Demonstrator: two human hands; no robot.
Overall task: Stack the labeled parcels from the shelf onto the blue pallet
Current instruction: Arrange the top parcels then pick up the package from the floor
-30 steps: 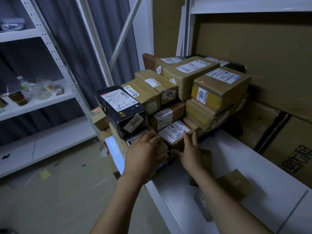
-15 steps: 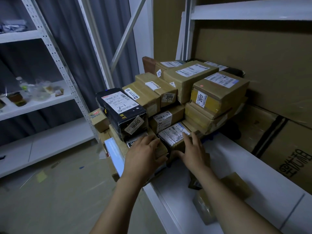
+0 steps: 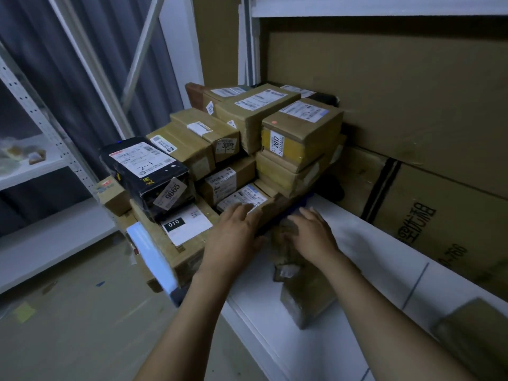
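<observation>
Seeing left hand laid flat with straight fingers on low labeled parcel at stack front — no grip. Same for right hand, spread over blurred brown parcel on white shelf.

Motion blur smears the right hand and the brown parcel beneath it, hiding its grip. The blue pallet shows only a sliver under the stacked boxes. A corner parcel is cropped at lower right.
</observation>
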